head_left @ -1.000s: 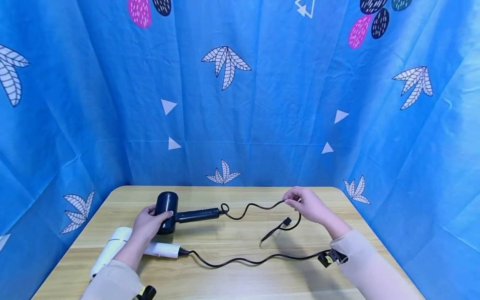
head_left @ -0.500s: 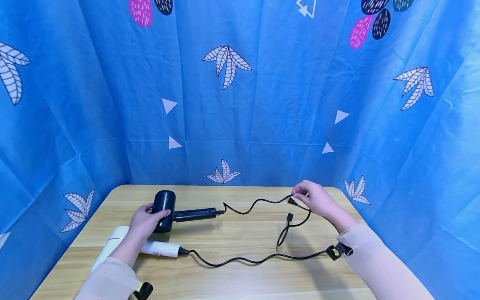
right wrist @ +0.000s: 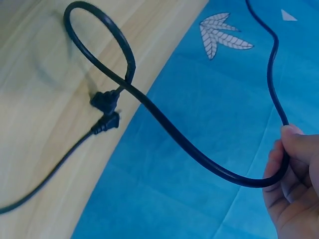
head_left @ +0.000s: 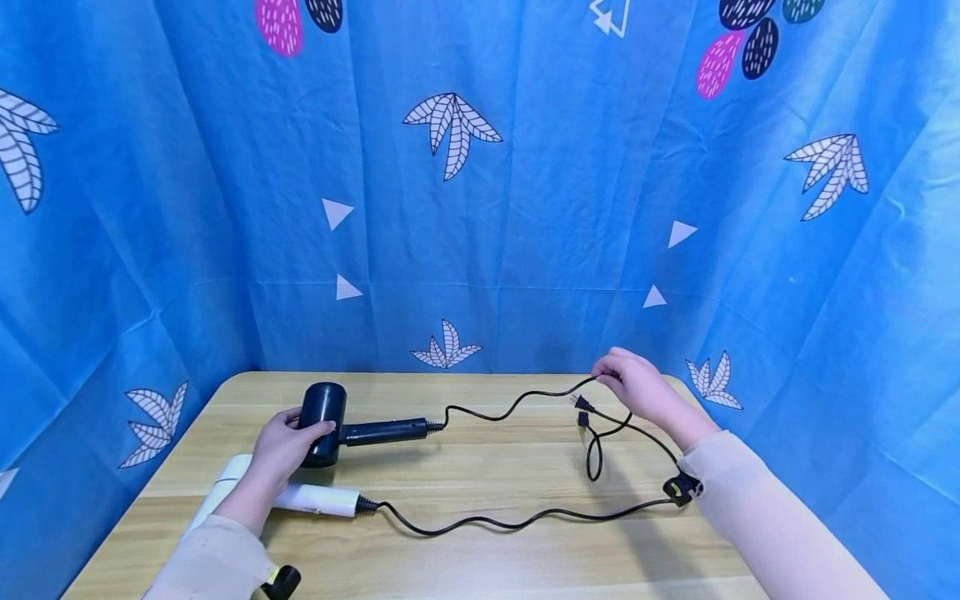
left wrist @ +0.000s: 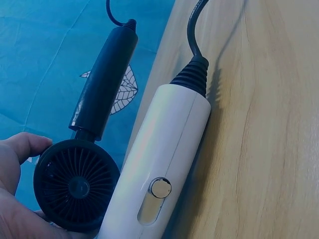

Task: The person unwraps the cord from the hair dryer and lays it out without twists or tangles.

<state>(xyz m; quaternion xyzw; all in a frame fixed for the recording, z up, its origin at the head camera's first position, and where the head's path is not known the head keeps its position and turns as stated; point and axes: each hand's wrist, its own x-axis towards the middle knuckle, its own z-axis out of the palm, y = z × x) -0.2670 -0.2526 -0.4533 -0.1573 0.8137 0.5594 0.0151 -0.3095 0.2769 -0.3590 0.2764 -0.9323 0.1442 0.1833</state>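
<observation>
My left hand grips the barrel of a black hair dryer, thumb across the front, its handle pointing right. The left wrist view shows the dryer's round finned grille beside my fingers. At the right, my right hand pinches the black dryer's cord between thumb and fingers, above the table. From there the cord hangs in a twisted loop that ends in a black plug. A white hair dryer lies nearer on the table, partly hidden by my left forearm.
The white dryer's cord runs right across the wooden table, passes by my right wrist and turns back to a second plug, close to the first. Blue patterned cloth hangs behind and at both sides.
My right hand has moved right and away from me, drawing the black cord out; the small kink near the dryer's handle has opened. My left hand has shifted slightly left with the black dryer.
</observation>
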